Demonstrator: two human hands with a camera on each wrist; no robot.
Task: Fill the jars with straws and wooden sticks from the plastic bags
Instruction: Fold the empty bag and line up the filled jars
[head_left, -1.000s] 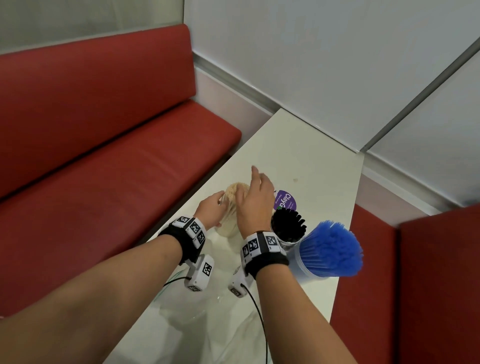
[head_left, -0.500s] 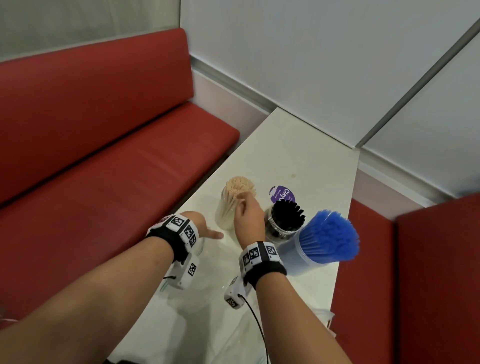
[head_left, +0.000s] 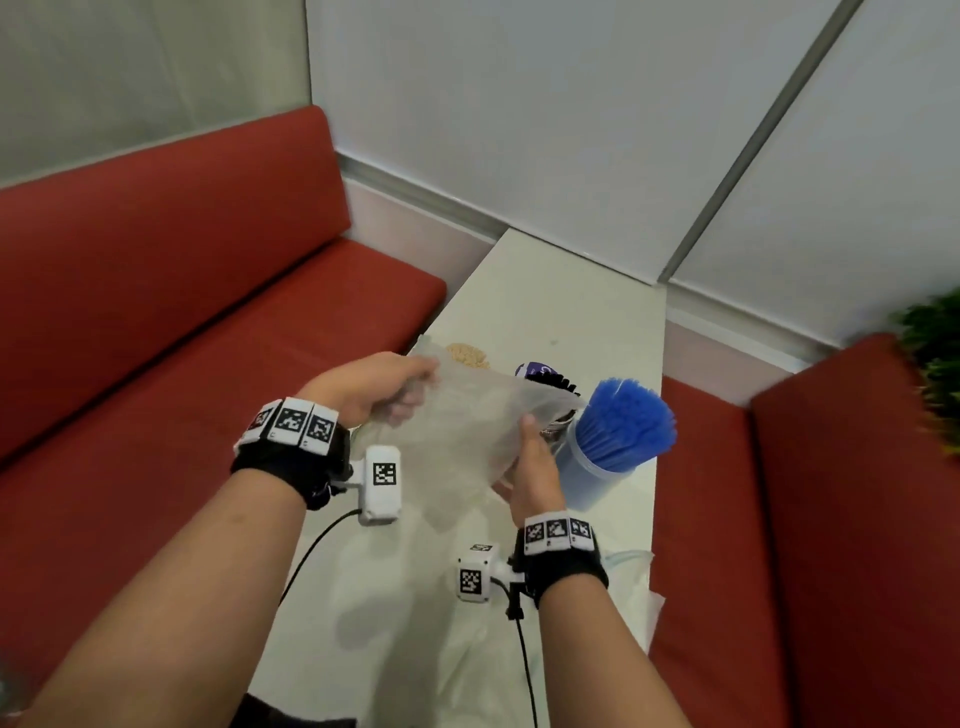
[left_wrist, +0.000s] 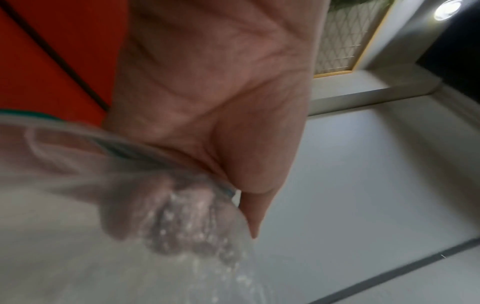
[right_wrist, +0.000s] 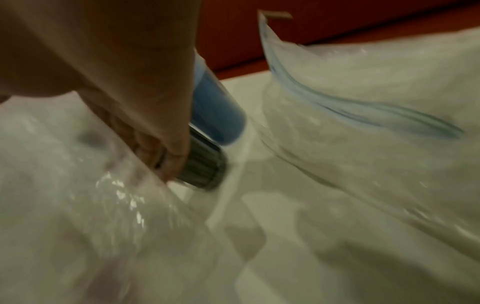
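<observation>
Clear plastic bag (head_left: 467, 426) held above the counter (head_left: 550, 306), between both grips. Left hand (head_left: 371, 387) clamped on its upper edge; right hand (head_left: 535, 467) pinches its lower right side. Beyond the grips: wooden sticks (head_left: 469, 355), black straws (head_left: 558, 384), blue straws (head_left: 626, 421). Only the right wrist view shows a second zip bag (right_wrist: 376, 127) lying on the counter.

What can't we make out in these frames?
- Stick jar, head view: only its top shows; the bag covers the rest.
- Black-straw jar, head view: mostly behind the bag.
- Left hand fingers, left wrist view: blurred behind plastic.
- Right hand grip, right wrist view: motion blur.
- Bag contents: unreadable in every view.
</observation>
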